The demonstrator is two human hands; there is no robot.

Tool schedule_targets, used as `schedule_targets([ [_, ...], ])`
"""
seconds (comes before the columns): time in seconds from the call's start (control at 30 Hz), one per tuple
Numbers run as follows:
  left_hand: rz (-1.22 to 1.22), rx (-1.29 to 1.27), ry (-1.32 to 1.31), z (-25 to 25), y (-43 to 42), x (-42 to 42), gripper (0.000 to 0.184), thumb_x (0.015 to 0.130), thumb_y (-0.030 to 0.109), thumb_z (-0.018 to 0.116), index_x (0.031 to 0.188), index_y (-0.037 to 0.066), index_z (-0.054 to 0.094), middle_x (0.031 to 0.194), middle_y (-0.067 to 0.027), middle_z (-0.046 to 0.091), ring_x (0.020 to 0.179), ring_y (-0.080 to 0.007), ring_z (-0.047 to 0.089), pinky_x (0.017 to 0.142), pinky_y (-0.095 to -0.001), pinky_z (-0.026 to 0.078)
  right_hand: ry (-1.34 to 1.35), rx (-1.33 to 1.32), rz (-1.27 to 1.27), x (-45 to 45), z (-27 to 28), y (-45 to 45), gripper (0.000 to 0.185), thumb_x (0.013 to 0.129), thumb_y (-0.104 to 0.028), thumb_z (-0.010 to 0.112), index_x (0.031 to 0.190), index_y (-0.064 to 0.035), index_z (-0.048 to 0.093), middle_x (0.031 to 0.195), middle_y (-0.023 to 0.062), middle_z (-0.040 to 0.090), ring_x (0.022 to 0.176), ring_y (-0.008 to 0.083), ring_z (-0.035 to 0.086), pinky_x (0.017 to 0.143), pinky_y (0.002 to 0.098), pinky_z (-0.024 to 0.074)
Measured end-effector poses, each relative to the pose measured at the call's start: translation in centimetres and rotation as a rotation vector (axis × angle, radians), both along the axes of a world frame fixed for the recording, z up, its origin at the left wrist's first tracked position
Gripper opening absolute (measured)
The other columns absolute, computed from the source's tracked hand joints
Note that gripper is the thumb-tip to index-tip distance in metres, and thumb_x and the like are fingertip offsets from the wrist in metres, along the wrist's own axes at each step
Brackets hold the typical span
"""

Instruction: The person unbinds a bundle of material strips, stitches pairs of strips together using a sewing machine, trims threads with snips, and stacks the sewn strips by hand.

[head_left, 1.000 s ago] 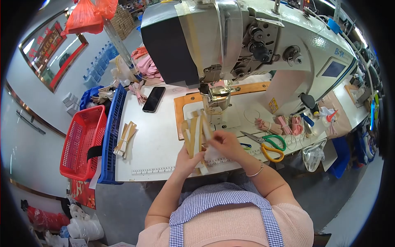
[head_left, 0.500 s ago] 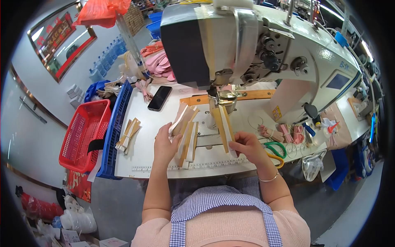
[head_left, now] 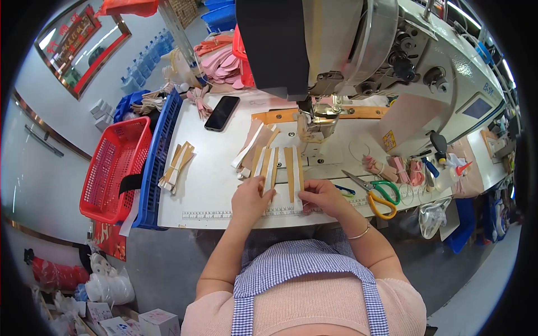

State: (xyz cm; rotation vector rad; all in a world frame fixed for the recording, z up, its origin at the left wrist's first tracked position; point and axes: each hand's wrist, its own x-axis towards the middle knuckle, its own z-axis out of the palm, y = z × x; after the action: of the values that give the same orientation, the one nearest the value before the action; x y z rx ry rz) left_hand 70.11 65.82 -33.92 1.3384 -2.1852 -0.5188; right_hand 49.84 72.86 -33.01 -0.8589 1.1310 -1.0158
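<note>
Several tan-and-white strips (head_left: 267, 168) stand fanned at the front of the white table, their lower ends in the closed fingers of my left hand (head_left: 250, 197). Beside them, my right hand (head_left: 324, 199) pinches the lower edge of another tan-and-white strip (head_left: 293, 173). Behind my left hand lie loose pink and white pieces (head_left: 255, 144). A tied bundle of tan strips (head_left: 177, 166) rests at the left of the table. Beyond my hands is the needle area of the sewing machine (head_left: 318, 124).
A black phone (head_left: 222, 113) lies behind the pink pieces. Green-and-orange scissors (head_left: 377, 194) and small pink bundles (head_left: 395, 169) are on the right. A red basket (head_left: 115, 171) and a blue crate (head_left: 159, 162) border the left edge. A ruler strip (head_left: 207, 215) runs along the front.
My hands have come closer together. My left hand has moved from the loose pieces onto the fanned strips, leaving the pink pieces behind. The view has shifted, with the machine further right.
</note>
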Motion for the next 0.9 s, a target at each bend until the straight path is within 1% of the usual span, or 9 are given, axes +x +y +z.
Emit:
schedule_targets([
  [0.07, -0.017, 0.077, 0.075, -0.2, -0.2, -0.1, 0.039, 0.069, 0.019, 0.070, 0.103, 0.005, 0.058, 0.072, -0.0084, 0.059, 0.059, -0.0207, 0.057, 0.054, -0.0305, 0.046, 0.032, 0.044, 0.004, 0.3, -0.1, -0.4, 0.017, 0.082, -0.011, 0.060, 0.094, 0.0018, 0.059, 0.076, 0.0032, 0.059, 0.061, 0.0072, 0.056, 0.057, 0.0204, 0.0510],
  [0.13, 0.014, 0.204, 0.274, -0.3, -0.5, 0.0, 0.037, 0.069, 0.012, 0.070, 0.102, 0.002, 0.057, 0.072, -0.0049, 0.059, 0.057, -0.0142, 0.055, 0.052, -0.0257, 0.045, 0.043, 0.017, 0.006, 0.5, -0.5, -0.9, 0.017, 0.082, -0.011, 0.060, 0.094, 0.0016, 0.059, 0.076, 0.0031, 0.059, 0.062, 0.0074, 0.056, 0.057, 0.0207, 0.0512],
  [0.17, 0.013, 0.206, 0.273, -0.4, -0.6, 0.2, 0.037, 0.069, 0.012, 0.070, 0.102, 0.002, 0.057, 0.072, -0.0049, 0.059, 0.057, -0.0142, 0.055, 0.052, -0.0257, 0.045, 0.051, -0.014, 0.013, 0.6, -0.6, -1.1, 0.017, 0.082, -0.011, 0.060, 0.094, 0.0015, 0.059, 0.076, 0.0029, 0.059, 0.063, 0.0076, 0.057, 0.058, 0.0210, 0.0515],
  [0.23, 0.048, 0.448, 0.743, -0.2, -1.1, 0.8, 0.030, 0.071, 0.006, 0.069, 0.098, 0.000, 0.057, 0.072, -0.0007, 0.058, 0.058, -0.0067, 0.051, 0.049, -0.0196, 0.040, 0.027, -0.032, 0.008, 0.8, -0.4, -1.7, 0.017, 0.082, -0.011, 0.060, 0.094, 0.0006, 0.059, 0.077, 0.0027, 0.059, 0.064, 0.0079, 0.057, 0.059, 0.0210, 0.0518],
  [0.27, 0.056, 0.445, 0.738, 0.1, -1.2, 1.0, 0.030, 0.071, 0.006, 0.069, 0.098, 0.000, 0.057, 0.072, -0.0007, 0.058, 0.058, -0.0067, 0.051, 0.049, -0.0196, 0.040, 0.004, -0.049, 0.007, 1.1, -0.2, -2.0, 0.017, 0.082, -0.011, 0.060, 0.095, -0.0002, 0.060, 0.078, 0.0025, 0.060, 0.065, 0.0082, 0.058, 0.060, 0.0211, 0.0521],
  [0.33, 0.005, 0.744, 0.972, 0.7, -1.0, 1.3, 0.025, 0.073, 0.007, 0.069, 0.095, 0.000, 0.058, 0.075, 0.0008, 0.058, 0.060, -0.0030, 0.049, 0.048, -0.0161, 0.036, -0.009, -0.070, 0.035, 1.9, 0.5, -2.5, 0.017, 0.081, -0.011, 0.060, 0.095, -0.0002, 0.060, 0.078, 0.0024, 0.060, 0.065, 0.0083, 0.058, 0.060, 0.0217, 0.0522],
  [0.57, -0.104, 0.819, 0.960, 0.5, -1.2, 2.3, 0.021, 0.074, 0.011, 0.069, 0.088, 0.002, 0.057, 0.074, -0.0016, 0.058, 0.057, -0.0050, 0.048, 0.048, -0.0167, 0.037, 0.073, -0.215, 0.052, 3.3, 1.0, -4.0, 0.020, 0.081, -0.012, 0.060, 0.097, 0.0005, 0.060, 0.080, 0.0028, 0.061, 0.065, 0.0077, 0.057, 0.060, 0.0221, 0.0512],
  [0.77, -0.108, 0.847, 0.972, 0.6, -1.0, 2.0, 0.022, 0.072, 0.012, 0.071, 0.087, 0.002, 0.057, 0.072, -0.0001, 0.054, 0.053, -0.0057, 0.046, 0.048, -0.0172, 0.039, 0.100, -0.208, 0.051, 3.3, 1.3, -4.3, 0.018, 0.082, -0.010, 0.059, 0.097, -0.0003, 0.061, 0.080, 0.0019, 0.061, 0.068, 0.0072, 0.057, 0.061, 0.0209, 0.0500],
  [0.9, -0.118, 0.883, 0.929, 0.7, -0.7, 2.1, 0.026, 0.071, 0.010, 0.071, 0.090, 0.001, 0.057, 0.078, -0.0028, 0.055, 0.059, -0.0075, 0.049, 0.050, -0.0191, 0.041, 0.105, -0.214, 0.054, 3.4, 1.4, -3.9, 0.017, 0.082, -0.010, 0.059, 0.096, -0.0001, 0.061, 0.080, 0.0023, 0.061, 0.068, 0.0076, 0.057, 0.060, 0.0216, 0.0499],
])
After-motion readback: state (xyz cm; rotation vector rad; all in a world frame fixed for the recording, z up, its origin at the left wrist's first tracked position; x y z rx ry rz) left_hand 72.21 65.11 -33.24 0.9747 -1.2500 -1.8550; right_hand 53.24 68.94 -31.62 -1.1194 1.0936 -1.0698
